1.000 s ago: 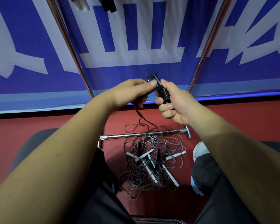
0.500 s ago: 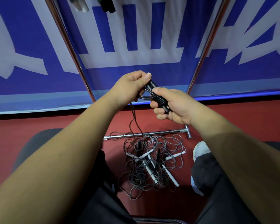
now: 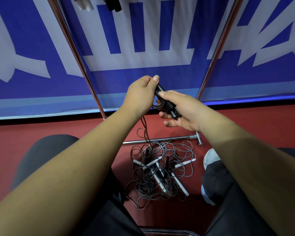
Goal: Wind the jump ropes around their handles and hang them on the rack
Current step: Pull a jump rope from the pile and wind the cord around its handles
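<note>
Right, out to the left of the left hand [image 3: 140, 96] a shiny left upright [image 3: 78, 60] of the rack slants up across the blue-and-white banner [image 3: 24, 82]. High above that hand, a set of white handles [image 3: 83, 4] and a dark set [image 3: 112, 5] hang at the top edge of the view. Now the left hand itself: fingers curled in, thumb raised, pinching the rope [image 3: 168, 106] against the top end of the black handles [image 3: 161, 88]. Those handles sit between the two hands with turns of rope wound round them, and one loose loop bulges out under the left fingers. From below the left hand the free length drops to the red floor [image 3: 41, 130]. Down there, well below both hands, lies a tangled pile of jump ropes [image 3: 162, 172], grey cord with white and dark handles jumbled through it, just this side of the rack's base bar [image 3: 160, 139]. Over to the right hand [image 3: 186, 113]: thumb laid along the wound handles, fingers curled underneath, gripping the lower end. Beyond it the right upright [image 3: 215, 65] slants up. Below the right hand a white shoe [image 3: 209, 156] pokes out past a dark trouser leg [image 3: 216, 181].
</note>
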Action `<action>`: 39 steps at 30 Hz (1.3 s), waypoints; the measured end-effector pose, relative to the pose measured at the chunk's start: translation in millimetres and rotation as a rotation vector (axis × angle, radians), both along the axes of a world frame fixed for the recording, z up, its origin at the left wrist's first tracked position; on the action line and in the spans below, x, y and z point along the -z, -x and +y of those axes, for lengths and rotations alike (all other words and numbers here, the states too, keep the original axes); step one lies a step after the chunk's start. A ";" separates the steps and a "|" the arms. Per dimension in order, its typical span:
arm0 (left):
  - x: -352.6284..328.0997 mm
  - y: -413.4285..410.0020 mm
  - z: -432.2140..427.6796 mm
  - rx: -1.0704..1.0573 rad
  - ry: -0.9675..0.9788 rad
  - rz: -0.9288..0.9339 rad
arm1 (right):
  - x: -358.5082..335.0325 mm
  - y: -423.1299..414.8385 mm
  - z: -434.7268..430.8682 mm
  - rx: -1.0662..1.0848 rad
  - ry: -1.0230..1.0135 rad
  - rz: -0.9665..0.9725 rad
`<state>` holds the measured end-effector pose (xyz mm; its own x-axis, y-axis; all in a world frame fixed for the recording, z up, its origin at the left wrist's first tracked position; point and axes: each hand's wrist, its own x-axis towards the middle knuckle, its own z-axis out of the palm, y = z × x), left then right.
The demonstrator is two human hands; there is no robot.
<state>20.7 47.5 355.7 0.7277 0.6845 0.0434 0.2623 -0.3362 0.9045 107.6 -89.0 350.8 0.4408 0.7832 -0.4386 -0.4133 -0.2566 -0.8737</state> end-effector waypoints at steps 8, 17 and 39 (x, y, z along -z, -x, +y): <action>-7.5 -0.7 2.2 -0.007 -0.023 -0.023 | -6.5 -2.1 2.3 -0.008 -0.034 0.043; -12.6 2.1 10.6 0.027 -0.020 -0.069 | -19.1 -12.8 -7.9 -0.124 -0.040 0.134; -10.2 1.7 18.8 0.146 -0.036 -0.014 | -11.1 -13.1 -6.4 -0.035 -0.039 0.196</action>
